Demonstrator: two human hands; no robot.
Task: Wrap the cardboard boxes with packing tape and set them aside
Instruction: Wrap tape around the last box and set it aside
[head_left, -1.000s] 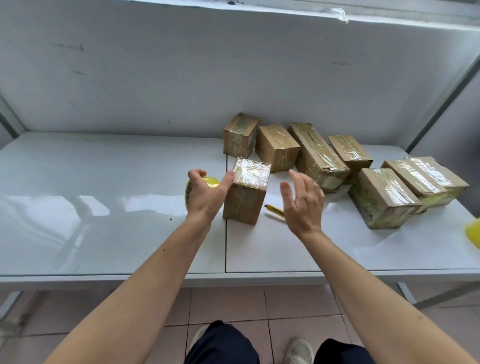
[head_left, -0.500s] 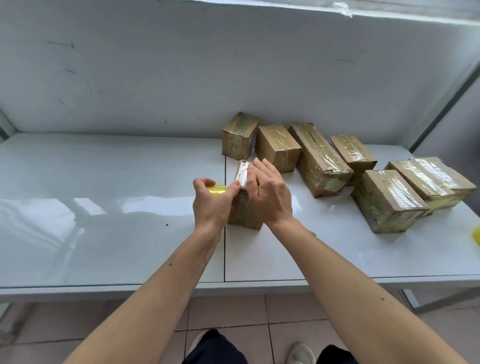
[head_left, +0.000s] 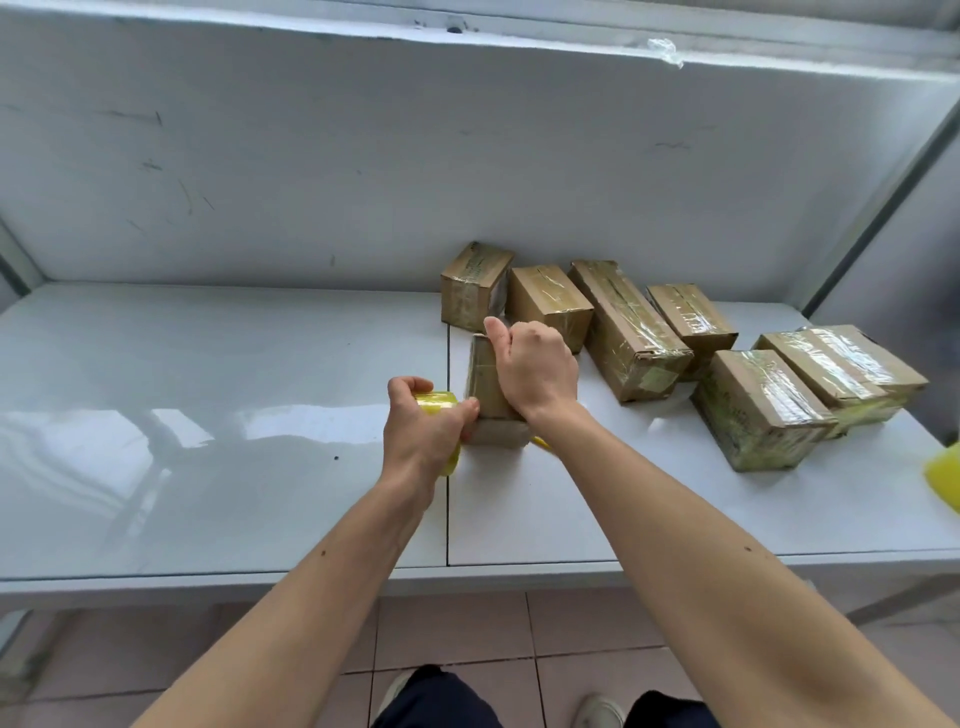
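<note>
The person stands at a white table (head_left: 208, 441), both bare arms stretched out over it. Near the middle seam of the tabletop stands the cardboard box (head_left: 485, 384) being worked on, upright on its end. The right hand (head_left: 537, 371) lies over the top and right side of it, fingers curled down round the far side and thumb sticking up at the back, so it grips the box. The left hand (head_left: 423, 431) is just beside the box's near left corner, its fingers wrapped round a yellow roll of packing tape (head_left: 439, 402); the thumb tip touches the box's lower left edge. Whether a strip runs from the roll to the box I cannot make out.

Behind and to the right sit the taped boxes: a squat one (head_left: 475, 286) at the back, touching a second (head_left: 548, 304), then a long box (head_left: 628, 330) lying at an angle, a smaller one (head_left: 691, 319) beside it, a large box (head_left: 758, 410) nearer the front, and a flat box (head_left: 841, 366) against its right side. All shine with clear tape.

A yellow thing (head_left: 945, 475) pokes in at the right edge of the table, too cropped to name. A small yellow tip (head_left: 540, 442) shows under the right wrist.
</note>
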